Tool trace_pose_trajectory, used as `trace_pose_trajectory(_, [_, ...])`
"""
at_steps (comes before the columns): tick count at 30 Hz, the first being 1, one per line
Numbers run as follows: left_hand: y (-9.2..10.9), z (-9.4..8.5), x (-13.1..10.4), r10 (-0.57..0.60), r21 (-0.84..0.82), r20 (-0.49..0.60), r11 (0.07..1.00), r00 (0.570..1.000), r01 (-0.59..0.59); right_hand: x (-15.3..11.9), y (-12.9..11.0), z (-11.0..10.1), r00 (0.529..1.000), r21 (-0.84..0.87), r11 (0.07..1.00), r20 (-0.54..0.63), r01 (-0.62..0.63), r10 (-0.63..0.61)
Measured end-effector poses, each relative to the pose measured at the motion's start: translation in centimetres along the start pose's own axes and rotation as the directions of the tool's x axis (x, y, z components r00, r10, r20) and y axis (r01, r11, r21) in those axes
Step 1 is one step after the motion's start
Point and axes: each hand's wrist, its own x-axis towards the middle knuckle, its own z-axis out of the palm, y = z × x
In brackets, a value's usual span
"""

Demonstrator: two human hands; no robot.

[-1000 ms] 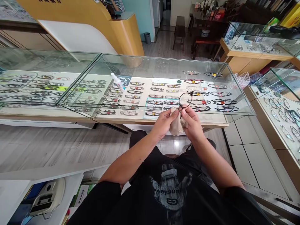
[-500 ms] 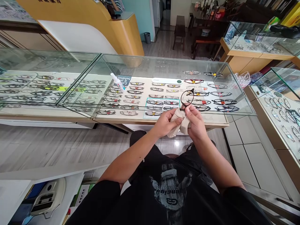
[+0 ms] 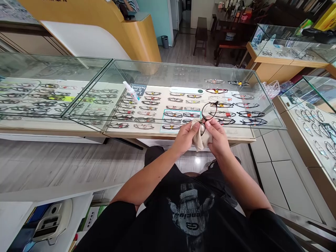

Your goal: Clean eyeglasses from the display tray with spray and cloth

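A dark-rimmed pair of glasses [image 3: 216, 111] is held up over the front edge of the glass display case [image 3: 244, 134]. My right hand [image 3: 217, 135] is closed on its frame near the bridge. One round lens rim stands up above the fingers; the other sits lower, against a beige cloth [image 3: 200, 141]. My left hand [image 3: 185, 137] is closed on that cloth, its thumb pressing it near the lower lens. The folds of the cloth hide part of the frame. On the case's glass top, to the left of my hands, stands a white spray bottle [image 3: 131, 91], tilted in view.
Inside the case lie rows of spectacle frames [image 3: 151, 103]. More glass cases [image 3: 309, 115] stand to the right. A wooden bench [image 3: 201, 31] and a small grey bin [image 3: 165, 41] are on the floor beyond. At lower left, a shelf [image 3: 81, 206] holds boxes and a pale device.
The left thumb and cloth have shifted up slightly around the lower lens, which now shows more. The glasses have turned a little in the right hand.
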Motion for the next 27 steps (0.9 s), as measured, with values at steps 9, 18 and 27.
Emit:
trace_pose_trajectory(9, [0.7,-0.5,-0.6,-0.117,-0.093,0.179,0.986,0.977,0.135,0.3,-0.6,-0.4,0.999,0.068,0.997,-0.038,0.020,-0.018])
trace_pose_trajectory(18, [0.0,0.2,0.3,-0.029,-0.016,-0.031,0.999,0.999,0.029,-0.3,0.7,0.1,1.000,-0.005,1.000,-0.001,-0.028,0.028])
trace_pose_trajectory(27, [1.2,-2.1,0.5,-0.028,0.182,0.226,0.983,0.974,-0.014,-0.1,-0.2,-0.5,0.993,0.038,0.999,-0.118,-0.013,0.017])
